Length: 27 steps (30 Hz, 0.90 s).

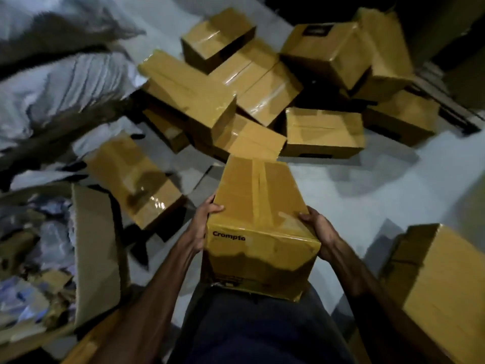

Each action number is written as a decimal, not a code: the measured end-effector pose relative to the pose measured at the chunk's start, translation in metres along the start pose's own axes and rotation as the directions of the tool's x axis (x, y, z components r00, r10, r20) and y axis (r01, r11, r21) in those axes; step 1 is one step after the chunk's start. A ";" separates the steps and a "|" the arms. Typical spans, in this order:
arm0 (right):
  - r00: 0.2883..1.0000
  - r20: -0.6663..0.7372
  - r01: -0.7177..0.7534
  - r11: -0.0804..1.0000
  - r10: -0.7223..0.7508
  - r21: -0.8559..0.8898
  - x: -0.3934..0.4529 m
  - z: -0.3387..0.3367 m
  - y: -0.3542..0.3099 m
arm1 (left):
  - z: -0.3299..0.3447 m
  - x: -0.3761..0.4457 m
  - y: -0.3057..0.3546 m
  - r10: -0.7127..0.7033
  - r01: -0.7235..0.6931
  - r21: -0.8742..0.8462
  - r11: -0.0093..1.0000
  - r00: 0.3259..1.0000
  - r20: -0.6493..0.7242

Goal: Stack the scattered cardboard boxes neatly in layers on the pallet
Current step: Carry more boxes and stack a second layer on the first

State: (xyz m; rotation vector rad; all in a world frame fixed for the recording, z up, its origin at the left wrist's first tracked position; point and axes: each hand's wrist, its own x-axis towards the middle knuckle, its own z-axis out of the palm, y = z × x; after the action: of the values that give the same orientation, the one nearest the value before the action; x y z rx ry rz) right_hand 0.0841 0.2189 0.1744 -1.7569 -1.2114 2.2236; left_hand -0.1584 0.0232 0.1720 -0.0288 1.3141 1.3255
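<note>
Hands (202, 227) (319, 232) clasp taped box (258, 214) by sides.

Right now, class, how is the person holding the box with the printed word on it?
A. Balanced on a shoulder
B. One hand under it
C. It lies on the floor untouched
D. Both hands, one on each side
D: the left hand and right hand grip opposite sides of the box.

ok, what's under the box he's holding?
The held box, gripped by the left hand and right hand, covers what lies below. Only dark trousers show beneath its near edge; the floor under it is hidden.
</note>
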 end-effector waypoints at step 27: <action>0.687 -0.699 0.643 0.615 -0.198 0.458 -0.275 -0.267 0.108 | 0.422 -0.082 -0.024 -0.066 -0.374 0.549 0.747 0.781 0.621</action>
State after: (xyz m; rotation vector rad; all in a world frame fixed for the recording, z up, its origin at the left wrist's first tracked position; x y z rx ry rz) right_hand 0.4490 0.1515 0.3180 -1.4171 -0.4861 1.3566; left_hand 0.1602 0.2392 0.3647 0.9642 1.1431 0.8213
